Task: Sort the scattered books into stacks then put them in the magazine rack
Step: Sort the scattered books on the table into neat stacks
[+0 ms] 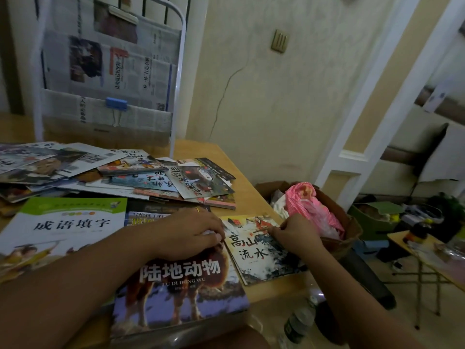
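Note:
A thin picture book with an ink-painting cover (pixel 261 258) lies at the table's right edge, seemingly on top of other thin books. My right hand (pixel 297 235) rests on its upper right part, fingers curled at the edge. My left hand (pixel 186 233) presses flat on a large animal book with a horse cover (pixel 181 290), fingertips touching the thin book's left edge. A green-and-white book (pixel 63 227) lies to the left. Scattered thin books (pixel 141 175) cover the far side of the table. The white magazine rack (pixel 110 71) stands behind, holding newspapers.
The wooden table (pixel 251 197) ends just right of the thin book. Beside it on the floor stands a cardboard box (pixel 352 230) with pink cloth. A plastic bottle (pixel 299 323) stands below the table edge. A small folding table (pixel 427 253) is at right.

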